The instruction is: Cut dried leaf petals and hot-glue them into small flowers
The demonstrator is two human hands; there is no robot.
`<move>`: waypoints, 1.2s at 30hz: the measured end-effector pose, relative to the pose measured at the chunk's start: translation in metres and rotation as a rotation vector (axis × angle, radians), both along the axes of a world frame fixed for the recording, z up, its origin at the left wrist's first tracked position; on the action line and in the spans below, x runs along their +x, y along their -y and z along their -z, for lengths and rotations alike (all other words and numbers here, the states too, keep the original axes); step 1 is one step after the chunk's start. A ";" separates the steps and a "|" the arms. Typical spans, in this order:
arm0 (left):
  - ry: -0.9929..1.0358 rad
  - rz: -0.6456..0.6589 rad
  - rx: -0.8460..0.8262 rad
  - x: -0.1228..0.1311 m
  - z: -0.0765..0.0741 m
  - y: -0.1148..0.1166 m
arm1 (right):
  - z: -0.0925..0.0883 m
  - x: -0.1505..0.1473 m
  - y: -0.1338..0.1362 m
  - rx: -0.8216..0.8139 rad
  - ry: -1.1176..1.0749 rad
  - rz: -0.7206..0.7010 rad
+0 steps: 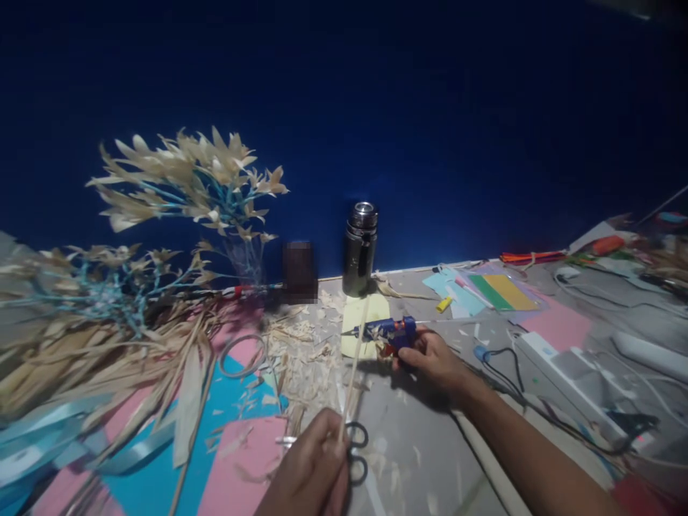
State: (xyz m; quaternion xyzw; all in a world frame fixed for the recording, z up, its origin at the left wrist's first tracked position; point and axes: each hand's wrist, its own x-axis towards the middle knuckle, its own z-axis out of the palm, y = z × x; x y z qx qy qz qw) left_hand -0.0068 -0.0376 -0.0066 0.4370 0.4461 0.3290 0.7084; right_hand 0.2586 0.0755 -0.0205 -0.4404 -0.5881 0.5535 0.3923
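My left hand [317, 462] is closed around the lower end of a thin pale stick [355, 373], which points up and away from me. In my right hand [430, 358] is a blue hot glue gun [400, 333], its nozzle turned left and lying close to the stick's upper part; whether they touch I cannot tell. Under the gun lies a yellow sheet of paper [352, 307]. Scissors with black handles [358, 469] rest beside my left hand, partly hidden by it.
A dark flask [360, 251] stands against the blue wall. Dried-husk flowers [215, 179] with blue stems are at left, above husk strips [54, 358] and light-blue ribbon [48, 444]. Husk scraps [317, 365] litter the middle. At right lie a power strip [570, 387] and cables.
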 end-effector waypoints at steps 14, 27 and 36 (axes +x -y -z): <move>-0.542 0.056 0.480 0.035 0.001 -0.025 | -0.001 -0.012 0.004 -0.036 -0.161 0.144; -0.896 0.473 0.833 0.026 0.030 -0.018 | -0.010 0.006 -0.009 -0.030 -0.191 0.330; -0.935 0.349 0.802 0.020 0.022 -0.018 | -0.009 0.005 -0.008 -0.005 -0.155 0.334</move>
